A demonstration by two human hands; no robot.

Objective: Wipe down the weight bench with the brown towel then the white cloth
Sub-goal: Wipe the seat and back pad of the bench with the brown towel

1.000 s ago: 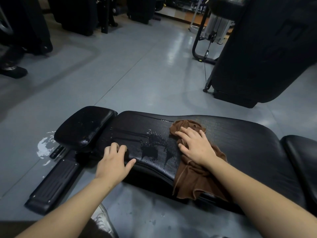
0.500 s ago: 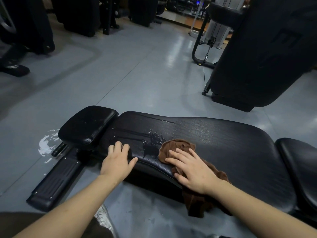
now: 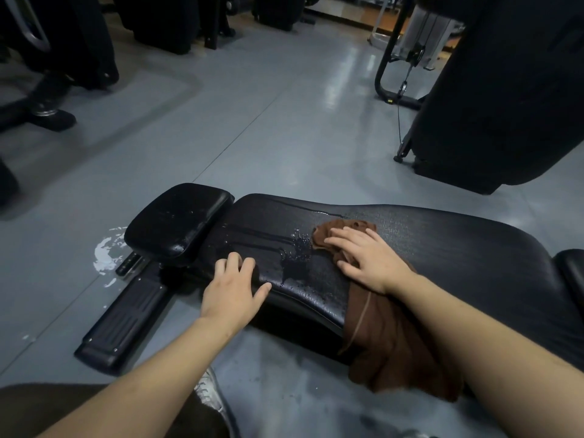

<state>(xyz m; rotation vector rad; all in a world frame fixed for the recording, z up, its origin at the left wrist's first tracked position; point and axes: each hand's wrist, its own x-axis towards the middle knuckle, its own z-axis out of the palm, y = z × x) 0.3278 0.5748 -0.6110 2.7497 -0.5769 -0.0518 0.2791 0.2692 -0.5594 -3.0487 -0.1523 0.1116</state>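
Note:
The black weight bench lies across the view, with a small head pad at its left end. A wet patch with droplets glistens on the pad. The brown towel is spread over the bench, its lower part hanging down the near side. My right hand presses flat on the towel's upper part, just right of the wet patch. My left hand rests on the bench's near edge, fingers spread. No white cloth is in view.
A black foot plate of the bench sits on the grey floor at lower left, beside a white spill. A large black machine stands at right, more equipment at the back. My shoe shows below.
My right hand slid the towel down toward the near edge, then back up across the bench to beside the wet patch. My left hand stayed on the bench edge.

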